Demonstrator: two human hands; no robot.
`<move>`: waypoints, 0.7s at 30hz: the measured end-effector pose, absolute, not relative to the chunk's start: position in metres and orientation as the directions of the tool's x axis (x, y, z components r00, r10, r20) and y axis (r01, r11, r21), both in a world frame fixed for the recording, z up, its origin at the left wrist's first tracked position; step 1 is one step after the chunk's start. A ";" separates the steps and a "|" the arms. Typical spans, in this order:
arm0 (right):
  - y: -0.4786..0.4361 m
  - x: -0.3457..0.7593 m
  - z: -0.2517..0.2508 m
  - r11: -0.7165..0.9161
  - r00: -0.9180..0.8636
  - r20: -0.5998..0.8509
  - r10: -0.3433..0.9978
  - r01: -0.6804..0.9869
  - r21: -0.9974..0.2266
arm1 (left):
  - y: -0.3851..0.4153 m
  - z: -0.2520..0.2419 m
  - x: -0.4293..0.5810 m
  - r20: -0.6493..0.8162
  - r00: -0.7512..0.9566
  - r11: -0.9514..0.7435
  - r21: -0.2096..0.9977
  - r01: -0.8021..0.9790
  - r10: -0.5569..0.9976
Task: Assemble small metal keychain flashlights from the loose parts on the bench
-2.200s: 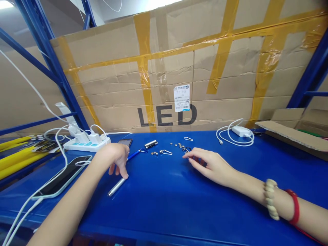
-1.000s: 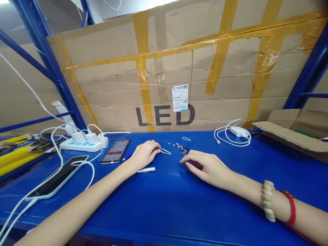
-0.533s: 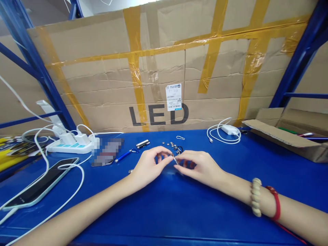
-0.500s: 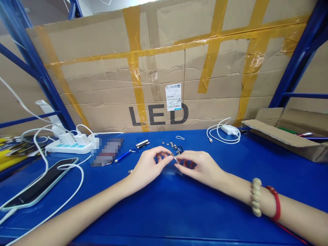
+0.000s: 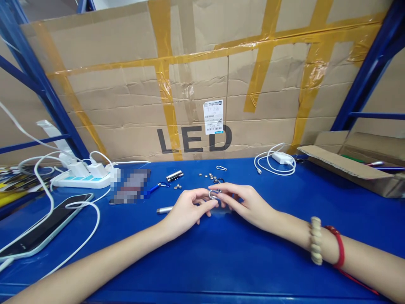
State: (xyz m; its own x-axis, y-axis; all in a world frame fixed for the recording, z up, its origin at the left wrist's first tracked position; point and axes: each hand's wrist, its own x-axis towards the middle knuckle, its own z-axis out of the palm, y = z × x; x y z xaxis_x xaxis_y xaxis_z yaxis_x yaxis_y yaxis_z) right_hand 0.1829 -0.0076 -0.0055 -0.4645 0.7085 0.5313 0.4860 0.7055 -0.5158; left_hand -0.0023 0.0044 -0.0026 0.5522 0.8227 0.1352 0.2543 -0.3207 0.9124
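My left hand (image 5: 188,210) and my right hand (image 5: 245,200) meet above the blue table, fingertips pinched on a small silver carabiner (image 5: 211,193). Its curved end shows between the fingers; the rest is partly covered. A silver tube (image 5: 163,210) like a small torch pokes out from behind my left hand. Beyond the fingers lie several small round metal pieces (image 5: 206,176), looking like button cells, with a few more (image 5: 177,187) left of them. Some dark, shiny small parts (image 5: 217,180) sit just behind my right fingers. Farther back lies another silver carabiner (image 5: 222,168).
Left on the table (image 5: 202,261) are a phone (image 5: 47,226), a power strip (image 5: 85,180) with white cables, a blue pen-like torch (image 5: 155,187) and a silver cylinder (image 5: 174,175). A white charger cable (image 5: 278,162) and open cardboard box (image 5: 357,173) stand right. Large cardboard (image 5: 196,97) backs the table.
Both hands have turned the carabiner, so its curved end now faces up more plainly. My left hand has shifted slightly, showing more of the silver tube and the small round pieces. The view moved slightly.
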 end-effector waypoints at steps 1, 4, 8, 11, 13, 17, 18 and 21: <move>-0.007 0.184 -0.006 0.716 -0.481 0.531 0.698 0.493 -0.494 | 0.005 -0.003 -0.002 0.133 0.550 -0.320 0.911 0.259 0.825; -0.005 0.186 -0.006 0.731 -0.514 0.521 0.681 0.520 -0.443 | 0.004 -0.003 -0.003 0.133 0.546 -0.343 0.890 0.302 0.827; -0.005 0.188 -0.005 0.759 -0.554 0.531 0.641 0.560 -0.332 | -0.001 0.001 -0.003 0.206 0.522 -0.460 0.782 0.420 0.828; -0.007 0.187 -0.004 0.779 -0.608 0.525 0.596 0.597 -0.192 | -0.003 0.003 -0.004 0.266 0.530 -0.553 0.657 0.512 0.805; -0.008 0.186 -0.004 0.775 -0.623 0.521 0.584 0.618 -0.131 | -0.004 0.003 -0.004 0.269 0.533 -0.571 0.604 0.556 0.803; -0.008 0.185 -0.005 0.764 -0.617 0.495 0.612 0.623 -0.168 | -0.004 0.001 -0.005 0.266 0.530 -0.583 0.516 0.628 0.805; -0.008 0.185 -0.004 0.763 -0.619 0.483 0.620 0.619 -0.186 | -0.004 0.000 -0.005 0.267 0.537 -0.592 0.497 0.635 0.800; -0.008 0.184 -0.003 0.759 -0.604 0.487 0.631 0.610 -0.228 | -0.002 0.000 -0.006 0.263 0.571 -0.621 0.470 0.628 0.777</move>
State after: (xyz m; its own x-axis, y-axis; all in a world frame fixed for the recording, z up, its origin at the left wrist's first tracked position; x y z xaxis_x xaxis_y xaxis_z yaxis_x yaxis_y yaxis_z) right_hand 0.1842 -0.0084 -0.0031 -0.6037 0.6312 0.4869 0.6095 0.7592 -0.2284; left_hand -0.0056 -0.0020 0.0001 0.5713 0.7773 0.2634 0.6277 -0.6206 0.4700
